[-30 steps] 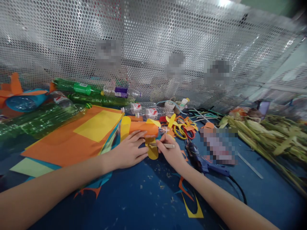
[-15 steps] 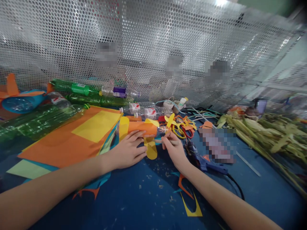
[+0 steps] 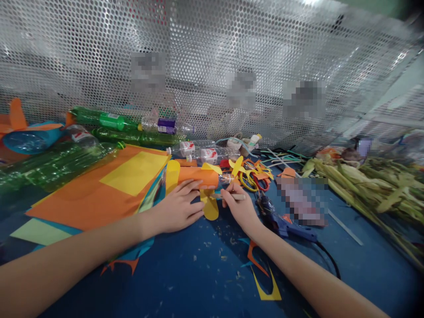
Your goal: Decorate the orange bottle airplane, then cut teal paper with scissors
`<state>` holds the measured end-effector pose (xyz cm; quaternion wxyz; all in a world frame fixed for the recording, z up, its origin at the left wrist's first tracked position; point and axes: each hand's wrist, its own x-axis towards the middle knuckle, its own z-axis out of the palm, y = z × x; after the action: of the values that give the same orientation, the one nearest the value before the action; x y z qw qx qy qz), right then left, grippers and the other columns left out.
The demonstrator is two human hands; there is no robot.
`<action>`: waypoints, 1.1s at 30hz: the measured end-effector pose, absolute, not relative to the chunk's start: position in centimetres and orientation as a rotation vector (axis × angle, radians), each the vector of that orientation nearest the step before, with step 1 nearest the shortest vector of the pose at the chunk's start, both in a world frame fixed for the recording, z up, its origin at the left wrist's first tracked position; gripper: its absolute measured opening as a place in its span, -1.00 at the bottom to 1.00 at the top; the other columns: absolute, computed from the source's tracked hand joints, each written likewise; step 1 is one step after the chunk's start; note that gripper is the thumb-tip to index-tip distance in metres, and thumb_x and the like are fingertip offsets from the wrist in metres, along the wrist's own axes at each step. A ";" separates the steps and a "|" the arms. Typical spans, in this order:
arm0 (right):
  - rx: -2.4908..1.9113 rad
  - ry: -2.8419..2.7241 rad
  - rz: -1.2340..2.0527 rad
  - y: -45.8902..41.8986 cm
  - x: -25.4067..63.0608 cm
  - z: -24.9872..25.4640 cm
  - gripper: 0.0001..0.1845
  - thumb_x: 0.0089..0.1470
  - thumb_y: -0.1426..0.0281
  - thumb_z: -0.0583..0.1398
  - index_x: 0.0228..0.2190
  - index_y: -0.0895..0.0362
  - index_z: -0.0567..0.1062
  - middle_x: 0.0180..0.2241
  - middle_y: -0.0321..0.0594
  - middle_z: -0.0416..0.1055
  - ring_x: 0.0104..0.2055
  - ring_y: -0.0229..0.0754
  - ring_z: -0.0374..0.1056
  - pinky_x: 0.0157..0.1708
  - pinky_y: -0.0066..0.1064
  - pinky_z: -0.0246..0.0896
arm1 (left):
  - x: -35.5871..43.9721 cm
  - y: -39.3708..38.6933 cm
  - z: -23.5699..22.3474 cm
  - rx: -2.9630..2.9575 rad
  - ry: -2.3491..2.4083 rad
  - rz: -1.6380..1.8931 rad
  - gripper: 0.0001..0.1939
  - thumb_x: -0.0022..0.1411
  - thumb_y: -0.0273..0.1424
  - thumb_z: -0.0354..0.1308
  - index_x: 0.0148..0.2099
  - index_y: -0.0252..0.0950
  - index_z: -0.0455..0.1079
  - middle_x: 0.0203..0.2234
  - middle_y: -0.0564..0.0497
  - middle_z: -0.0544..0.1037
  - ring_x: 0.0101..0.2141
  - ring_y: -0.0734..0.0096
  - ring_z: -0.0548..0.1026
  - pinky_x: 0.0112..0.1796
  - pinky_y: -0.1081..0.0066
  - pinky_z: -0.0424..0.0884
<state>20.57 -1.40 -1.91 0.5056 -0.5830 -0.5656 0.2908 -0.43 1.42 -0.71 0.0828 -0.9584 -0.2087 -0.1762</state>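
A plastic bottle wrapped in orange paper (image 3: 198, 176) lies on its side, with its clear neck to the right. Yellow paper wings stick out from it, and one rounded yellow wing (image 3: 211, 211) points toward me. My left hand (image 3: 180, 205) rests against the bottle's near side, fingers stretched and spread. In my right hand (image 3: 240, 205) a slim, pale pen-like stick (image 3: 239, 197) is pinched like a pencil. Its tip points left to the near yellow wing; whether it touches the paper I cannot tell.
Coloured paper sheets (image 3: 82, 194) lie left, with green bottles (image 3: 59, 163) behind them. Scissors (image 3: 260, 181) and a blue glue gun (image 3: 288, 229) with its cord are on the right, beyond them corn husks (image 3: 371, 185). Paper scraps (image 3: 266, 287) lie in front. A perforated metal screen (image 3: 205, 53) stands behind.
My right hand and the stick have shifted very slightly beside the near yellow wing. My left hand stays on the bottle. The whole view has drifted a little.
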 end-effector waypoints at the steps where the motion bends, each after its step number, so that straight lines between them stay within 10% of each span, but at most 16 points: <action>1: -1.407 -1.372 0.701 -1.4 20.6 -2.0 -0.74 0.02 0.30 0.16 -0.60 0.07 0.23 -0.73 -0.42 0.26 -0.65 -0.28 0.16 -0.56 -0.44 0.03 | -0.4 1.4 -0.7 -2.861 -0.623 -0.523 -0.70 0.34 -0.25 -0.12 -0.12 -0.21 0.40 -0.10 -0.07 0.43 0.21 0.14 0.03 0.14 0.05 0.06; 33: -1.382 -1.396 0.761 -1.6 20.3 -1.7 -0.73 0.03 0.27 0.15 -0.60 0.05 0.23 -0.74 -0.40 0.30 -0.64 -0.25 0.21 -0.57 -0.42 0.07 | -0.3 1.4 -0.5 -2.888 -0.617 -0.509 -0.69 0.34 -0.26 -0.11 -0.13 -0.27 0.42 -0.10 -0.10 0.45 0.19 0.09 0.05 0.14 0.06 0.06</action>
<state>20.34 -1.61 -1.69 0.4945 -0.5703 -0.5760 0.3138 -0.30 1.37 -0.49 0.0722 -0.9612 -0.2052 -0.1694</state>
